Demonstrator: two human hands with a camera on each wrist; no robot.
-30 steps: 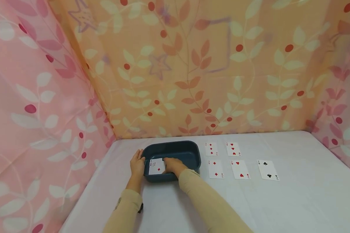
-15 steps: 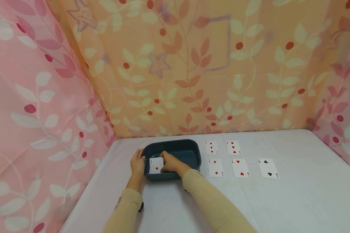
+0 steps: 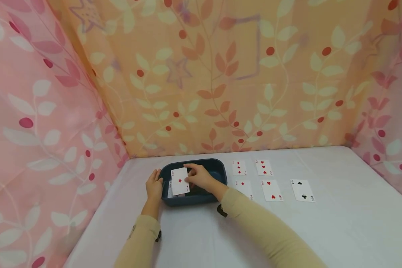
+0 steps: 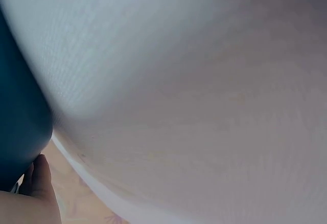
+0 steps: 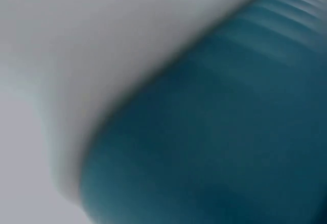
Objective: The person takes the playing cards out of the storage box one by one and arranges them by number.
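Note:
My right hand (image 3: 203,178) pinches an ace of diamonds (image 3: 178,187) by its right edge, thumb on its face. The card is tilted face-up over the left part of a dark blue plastic tub (image 3: 194,201). Beneath it, other cards (image 3: 169,190) show partly inside the tub. My left hand (image 3: 155,188) holds the tub's left end, thumb at the rim and fingers along the outer wall. In the left wrist view, its fingers (image 4: 42,175) lie against the tub (image 4: 23,127). The right wrist view shows only the tub's blurred outer wall (image 5: 204,147) and white cloth.
Face-up cards lie in two rows right of the tub: a three of diamonds (image 3: 239,168) and three of hearts (image 3: 264,168) behind, a two of diamonds (image 3: 243,189), two of hearts (image 3: 271,190) and two of clubs (image 3: 302,190) in front. Patterned curtains (image 3: 174,93) enclose the white table (image 3: 335,223).
The right hand has lifted the ace of diamonds up from inside the tub, uncovering cards beneath it. The left hand stays at the tub's left end.

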